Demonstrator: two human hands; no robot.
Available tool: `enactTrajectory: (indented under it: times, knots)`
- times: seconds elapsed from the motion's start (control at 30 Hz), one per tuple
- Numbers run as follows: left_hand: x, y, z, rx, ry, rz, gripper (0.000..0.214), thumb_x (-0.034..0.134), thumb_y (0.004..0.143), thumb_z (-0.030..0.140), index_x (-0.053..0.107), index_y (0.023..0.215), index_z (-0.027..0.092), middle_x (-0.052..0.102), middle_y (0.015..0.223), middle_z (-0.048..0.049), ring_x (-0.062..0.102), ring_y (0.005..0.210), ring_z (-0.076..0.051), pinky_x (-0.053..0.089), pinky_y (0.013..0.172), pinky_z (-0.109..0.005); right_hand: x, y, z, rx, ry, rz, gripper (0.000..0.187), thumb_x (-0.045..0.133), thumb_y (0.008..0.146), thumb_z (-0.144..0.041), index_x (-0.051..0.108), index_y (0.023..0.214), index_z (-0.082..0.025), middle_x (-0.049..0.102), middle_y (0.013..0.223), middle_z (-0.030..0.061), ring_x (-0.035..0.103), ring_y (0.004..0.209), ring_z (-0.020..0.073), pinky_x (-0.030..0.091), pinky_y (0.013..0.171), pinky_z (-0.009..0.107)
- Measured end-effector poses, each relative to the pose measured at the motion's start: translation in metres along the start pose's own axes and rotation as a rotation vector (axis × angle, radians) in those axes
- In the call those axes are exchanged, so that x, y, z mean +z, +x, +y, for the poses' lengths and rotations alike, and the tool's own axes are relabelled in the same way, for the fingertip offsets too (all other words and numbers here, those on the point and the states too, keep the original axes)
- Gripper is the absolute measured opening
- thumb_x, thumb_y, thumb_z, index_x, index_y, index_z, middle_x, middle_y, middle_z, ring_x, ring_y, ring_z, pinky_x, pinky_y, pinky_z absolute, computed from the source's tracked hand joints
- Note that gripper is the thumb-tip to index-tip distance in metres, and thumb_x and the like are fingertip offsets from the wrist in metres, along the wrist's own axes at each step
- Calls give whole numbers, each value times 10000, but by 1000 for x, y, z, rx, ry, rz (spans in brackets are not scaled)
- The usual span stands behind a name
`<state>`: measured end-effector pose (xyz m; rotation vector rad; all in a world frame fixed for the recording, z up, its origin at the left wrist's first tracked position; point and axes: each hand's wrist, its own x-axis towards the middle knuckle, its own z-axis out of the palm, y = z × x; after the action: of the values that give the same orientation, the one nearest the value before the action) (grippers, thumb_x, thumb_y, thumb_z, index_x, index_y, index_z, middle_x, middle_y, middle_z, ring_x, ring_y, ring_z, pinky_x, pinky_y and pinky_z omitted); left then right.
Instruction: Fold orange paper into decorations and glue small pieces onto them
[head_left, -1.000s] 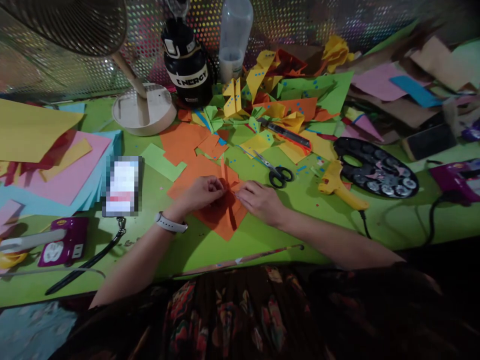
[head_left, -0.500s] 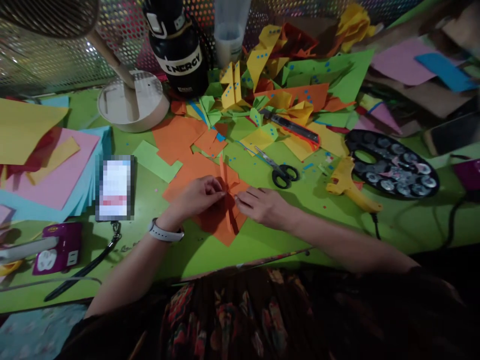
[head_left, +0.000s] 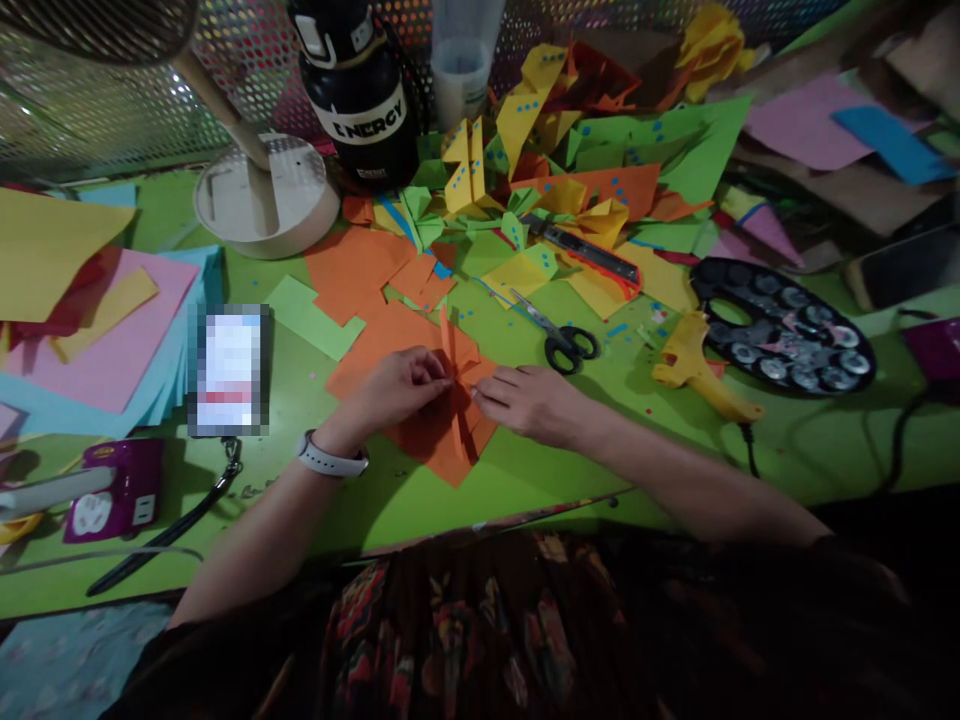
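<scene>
A folded orange paper piece (head_left: 454, 400) with a raised upright flap lies on the green table in front of me, over a flat orange sheet (head_left: 450, 468). My left hand (head_left: 401, 392) pinches it from the left, thumb and forefinger together at the fold. From the right, my right hand (head_left: 529, 405) has its fingers curled and pressed together against the paper's other side. Exactly what sits between the fingertips is partly hidden. Beyond the hands are more orange paper (head_left: 360, 270) and a light green strip (head_left: 316, 318).
Black-handled scissors (head_left: 568, 345), a yellow glue gun (head_left: 705, 370) and a black paint palette (head_left: 787, 325) lie to the right. A utility knife (head_left: 589, 255) rests before heaped paper pieces. To the left are a phone (head_left: 229, 370), coloured sheets (head_left: 90, 330) and a purple power socket (head_left: 116, 490). A black bottle (head_left: 360, 110) stands behind.
Almost nothing differs. My right hand has shifted very slightly up and right, while my left hand keeps its pinch on the orange paper. The view has tilted a little.
</scene>
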<state>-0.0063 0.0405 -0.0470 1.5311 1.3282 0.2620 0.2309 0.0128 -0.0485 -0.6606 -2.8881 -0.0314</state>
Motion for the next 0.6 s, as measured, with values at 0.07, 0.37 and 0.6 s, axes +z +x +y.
enactTrajectory:
  times: [0.07,0.37,0.6]
  knots:
    - [0,-1,2,-12,2,5,220,674,815,420,589,824,217,620,568,29,584,500,-133,401,469,-241,-1,0,0,8,1,-16,243,457,973,-77,691,988,-141,704,1003,98,564,878,187,376,605,298]
    - [13,-8,19,21,296,240,391,622,836,568,526,706,212,575,545,13,501,499,-134,317,492,-266,-3,1,0,-2,-48,-41,249,445,980,-86,686,992,-147,707,1011,79,584,898,192,393,618,297]
    - [18,-7,19,1,388,264,387,641,841,557,508,711,217,556,584,8,461,524,-137,289,516,-283,-2,0,2,2,-39,-14,208,483,970,-98,687,978,-137,699,964,80,571,876,190,375,618,307]
